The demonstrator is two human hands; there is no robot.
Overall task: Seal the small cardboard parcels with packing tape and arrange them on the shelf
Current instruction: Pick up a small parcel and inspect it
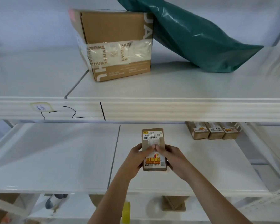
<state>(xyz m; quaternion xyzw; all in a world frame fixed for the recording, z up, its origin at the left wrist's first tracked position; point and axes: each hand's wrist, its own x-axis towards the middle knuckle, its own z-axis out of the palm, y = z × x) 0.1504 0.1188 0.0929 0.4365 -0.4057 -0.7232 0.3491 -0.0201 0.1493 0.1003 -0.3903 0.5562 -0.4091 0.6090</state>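
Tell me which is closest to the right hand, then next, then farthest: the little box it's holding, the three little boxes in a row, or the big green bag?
1. Little box: held by the right hand, middle shelf.
2. Three little boxes: same shelf, back right.
3. Green bag: upper shelf, leaning on the big box.

"ZHUAN" on large box tape (pixel 110 54), "406P 1770-80 000" on held parcel's label (pixel 152 134)

The small parcel (pixel 153 149) was made of matt brown cardboard, with glossy paper labels and clear tape. The large box (pixel 115 44) was of like cardboard, banded with shiny printed tape. The green bag (pixel 200 36) was glossy, creased plastic. The shelf (pixel 200 88) was smooth, white-painted.
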